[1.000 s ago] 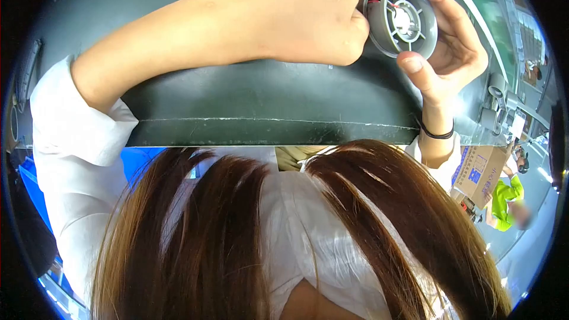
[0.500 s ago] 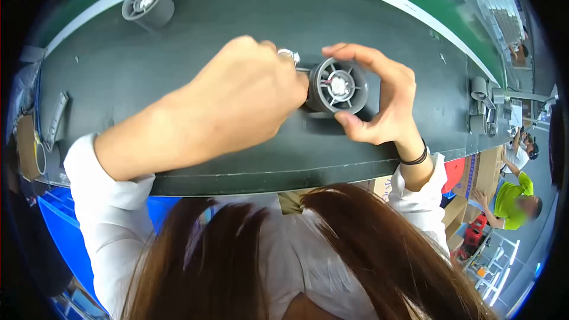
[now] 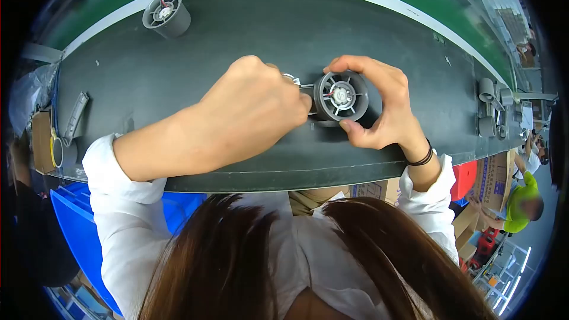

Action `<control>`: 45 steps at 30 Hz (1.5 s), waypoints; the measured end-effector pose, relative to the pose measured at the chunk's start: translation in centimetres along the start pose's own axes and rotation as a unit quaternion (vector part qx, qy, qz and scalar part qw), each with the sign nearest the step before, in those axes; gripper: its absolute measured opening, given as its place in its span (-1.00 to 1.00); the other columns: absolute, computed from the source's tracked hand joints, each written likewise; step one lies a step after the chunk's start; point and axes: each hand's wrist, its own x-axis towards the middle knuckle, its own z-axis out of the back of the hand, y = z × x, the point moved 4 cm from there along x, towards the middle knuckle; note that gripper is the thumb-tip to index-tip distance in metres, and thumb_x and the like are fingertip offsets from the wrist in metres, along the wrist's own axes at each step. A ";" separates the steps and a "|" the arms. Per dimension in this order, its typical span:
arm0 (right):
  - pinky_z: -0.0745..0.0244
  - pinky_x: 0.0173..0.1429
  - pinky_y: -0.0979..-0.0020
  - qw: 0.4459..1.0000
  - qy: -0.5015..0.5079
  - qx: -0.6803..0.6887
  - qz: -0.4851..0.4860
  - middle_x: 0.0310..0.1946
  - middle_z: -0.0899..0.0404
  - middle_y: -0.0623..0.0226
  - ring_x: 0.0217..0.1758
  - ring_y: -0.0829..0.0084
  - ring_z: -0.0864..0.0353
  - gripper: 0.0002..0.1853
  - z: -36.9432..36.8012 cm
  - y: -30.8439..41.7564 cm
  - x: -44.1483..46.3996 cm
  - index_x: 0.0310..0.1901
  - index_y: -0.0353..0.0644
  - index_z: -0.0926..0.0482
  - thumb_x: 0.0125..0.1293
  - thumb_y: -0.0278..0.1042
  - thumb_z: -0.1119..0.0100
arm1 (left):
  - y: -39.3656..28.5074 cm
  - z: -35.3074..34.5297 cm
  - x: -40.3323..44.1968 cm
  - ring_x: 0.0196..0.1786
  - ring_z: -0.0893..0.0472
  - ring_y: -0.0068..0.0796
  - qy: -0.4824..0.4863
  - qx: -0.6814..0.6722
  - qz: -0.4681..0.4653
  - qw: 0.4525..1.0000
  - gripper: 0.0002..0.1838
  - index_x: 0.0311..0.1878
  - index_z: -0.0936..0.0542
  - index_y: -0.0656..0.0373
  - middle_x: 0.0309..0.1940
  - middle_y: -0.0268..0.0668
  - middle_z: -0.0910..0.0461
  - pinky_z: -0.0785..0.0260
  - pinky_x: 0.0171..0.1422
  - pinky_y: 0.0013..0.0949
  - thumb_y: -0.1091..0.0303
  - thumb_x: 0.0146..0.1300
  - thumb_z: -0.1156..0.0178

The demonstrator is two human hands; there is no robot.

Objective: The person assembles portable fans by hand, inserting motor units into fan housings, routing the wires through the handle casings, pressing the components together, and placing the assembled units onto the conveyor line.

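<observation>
A grey round fan housing, with spokes and a pale hub, stands on the dark work surface. My right hand curves around it, index finger and thumb at opposite sides of its rim. Close against its left side is my left hand, closed in a fist with its back toward me. A thin metallic piece and something whitish show between that fist and the housing. What the left fingers grip is hidden beneath the hand.
Another grey fan housing with wires stands at the far left. Grey tube parts sit at the right end of the dark table. A tape roll lies at the left edge, above a blue bin. A person in yellow-green is at right.
The view has shifted slightly, so the table and the far housing appear a little lower and to the right. Both hands keep nearly the same pose around the near fan housing.
</observation>
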 end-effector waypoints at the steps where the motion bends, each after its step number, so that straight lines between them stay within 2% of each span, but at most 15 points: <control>1: -0.54 -0.15 0.33 1.000 -0.001 -0.007 0.013 -0.28 -0.60 0.14 -0.28 0.15 -0.62 -0.39 -0.1 0.0 0.0 -0.10 -0.30 -0.51 -0.39 -0.42 -0.31 | 0.0 0.0 -0.1 -0.51 -0.61 -0.34 0.001 0.000 0.004 1.000 -0.91 -0.54 -0.49 0.12 -0.63 -0.26 -0.54 -0.37 -0.49 -0.32 0.38 -0.02 -0.20; 6: -0.50 -0.18 0.29 1.000 0.010 -0.005 0.018 -0.32 -0.57 0.15 -0.31 0.12 -0.56 -0.40 -0.2 0.2 0.1 -0.13 -0.28 -0.49 -0.40 -0.39 -0.30 | -0.2 0.5 -0.2 -0.51 -0.61 -0.32 0.040 -0.016 0.009 0.999 -0.91 -0.55 -0.49 0.11 -0.63 -0.28 -0.56 -0.38 -0.46 -0.31 0.38 -0.03 -0.20; 12: -0.49 -0.20 0.29 0.999 -0.015 -0.004 0.048 -0.28 -0.57 0.17 -0.28 0.16 -0.55 -0.43 -0.4 -0.2 -0.7 -0.13 -0.24 -0.53 -0.37 -0.37 -0.30 | -1.1 0.1 0.2 -0.50 -0.59 -0.30 0.047 0.040 0.012 0.998 -0.92 -0.53 -0.52 0.13 -0.62 -0.26 -0.55 -0.39 -0.40 -0.30 0.38 -0.06 -0.21; 18: -0.50 -0.24 0.32 0.998 -0.039 -0.019 0.042 -0.21 -0.60 0.14 -0.30 0.21 -0.55 -0.55 -0.3 -0.3 -1.7 -0.23 -0.14 -0.66 -0.35 -0.37 -0.32 | -0.8 0.6 0.5 -0.46 -0.57 -0.22 0.004 -0.029 0.003 1.000 -0.89 -0.44 -0.51 0.18 -0.58 -0.20 -0.51 -0.39 -0.38 -0.25 0.43 -0.09 -0.21; 24: -0.51 -0.29 0.36 0.996 -0.069 -0.029 0.053 -0.14 -0.62 0.08 -0.35 0.24 -0.57 -0.58 -0.3 -0.4 -2.5 -0.27 -0.13 -0.72 -0.34 -0.38 -0.35 | -0.4 -0.2 0.7 -0.40 -0.55 -0.10 0.030 -0.121 0.033 0.992 -0.88 -0.40 -0.48 0.27 -0.52 -0.13 -0.51 -0.41 -0.30 -0.15 0.47 0.01 -0.20; 30: -0.52 -0.29 0.37 0.994 -0.074 -0.025 0.072 -0.14 -0.63 0.04 -0.33 0.23 -0.59 -0.60 -0.3 -0.4 -2.5 -0.30 -0.13 -0.73 -0.37 -0.39 -0.36 | 0.0 -0.5 0.8 -0.35 -0.55 -0.11 0.044 -0.147 0.045 0.987 -0.91 -0.39 -0.49 0.27 -0.43 -0.14 -0.50 -0.41 -0.31 -0.15 0.48 0.06 -0.18; 32: -0.52 -0.28 0.36 0.995 -0.074 -0.025 0.068 -0.15 -0.63 0.04 -0.34 0.24 -0.59 -0.60 -0.3 -0.2 -2.4 -0.32 -0.14 -0.73 -0.38 -0.40 -0.36 | -0.1 -0.3 0.9 -0.36 -0.60 -0.14 0.034 -0.137 0.039 0.989 -0.89 -0.39 -0.53 0.32 -0.45 -0.09 -0.55 -0.45 -0.33 -0.19 0.49 -0.01 -0.19; 33: -0.52 -0.27 0.35 0.995 -0.073 -0.025 0.067 -0.15 -0.62 0.04 -0.33 0.23 -0.59 -0.60 -0.3 -0.2 -2.4 -0.31 -0.15 -0.73 -0.38 -0.40 -0.35 | -0.1 -0.2 0.9 -0.37 -0.63 -0.15 0.028 -0.132 0.036 0.990 -0.87 -0.39 -0.56 0.34 -0.46 -0.06 -0.58 -0.48 -0.34 -0.21 0.49 -0.04 -0.19; 38: -0.52 -0.20 0.30 0.997 -0.064 -0.014 0.038 -0.08 -0.59 0.02 -0.27 0.15 -0.58 -0.53 -0.3 0.1 -2.3 -0.21 -0.21 -0.68 -0.34 -0.43 -0.29 | -0.4 -0.5 0.7 -0.38 -0.56 -0.10 0.044 -0.131 0.032 0.990 -0.92 -0.36 -0.51 0.27 -0.46 -0.10 -0.50 -0.41 -0.30 -0.12 0.51 0.04 -0.16; 41: -0.52 -0.16 0.27 0.998 -0.052 0.005 0.023 -0.01 -0.54 0.00 -0.21 0.11 -0.57 -0.51 -0.4 0.3 -2.1 -0.15 -0.25 -0.63 -0.28 -0.41 -0.30 | -0.6 -0.6 0.7 -0.40 -0.55 -0.08 0.044 -0.134 0.032 0.989 -0.91 -0.36 -0.51 0.29 -0.47 -0.08 -0.49 -0.41 -0.30 -0.11 0.51 0.04 -0.15; 45: -0.53 -0.14 0.27 0.996 -0.081 0.005 0.049 0.03 -0.52 -0.01 -0.17 0.12 -0.59 -0.56 -1.5 0.6 -2.1 -0.16 -0.26 -0.62 -0.21 -0.40 -0.36 | -0.6 -0.8 0.6 -0.40 -0.55 -0.07 0.041 -0.138 0.038 0.989 -0.91 -0.36 -0.50 0.30 -0.47 -0.07 -0.49 -0.40 -0.30 -0.10 0.51 0.04 -0.15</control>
